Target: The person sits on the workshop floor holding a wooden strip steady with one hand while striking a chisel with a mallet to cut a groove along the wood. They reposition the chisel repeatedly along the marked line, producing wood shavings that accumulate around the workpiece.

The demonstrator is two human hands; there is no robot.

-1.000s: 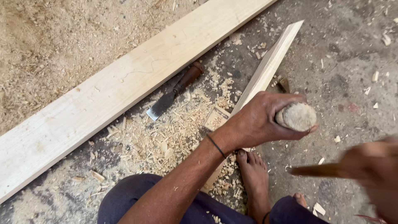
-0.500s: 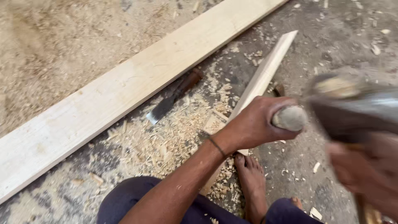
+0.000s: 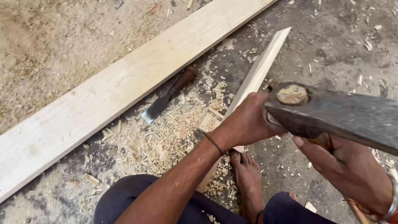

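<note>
My left hand [image 3: 248, 122] is closed around a round wooden tool handle that stands on a narrow pale wood strip [image 3: 262, 68]; the handle is almost wholly hidden. A dark, axe-like metal head [image 3: 344, 116] sits right over the top of that handle, touching my left fist. My right hand [image 3: 350, 170] grips the wooden shaft just under the head, at the lower right. My bare foot [image 3: 248, 182] rests on the near end of the strip, among wood chips.
A wide pale plank [image 3: 120, 93] lies diagonally across the concrete floor. A loose chisel [image 3: 168, 95] with a dark handle lies between the plank and the strip. Wood shavings [image 3: 166, 139] cover the floor around it; sawdust lies beyond the plank.
My right hand has swung the metal head from the lower right up and down onto the top of the handle in my left hand. The left hand stayed in place.
</note>
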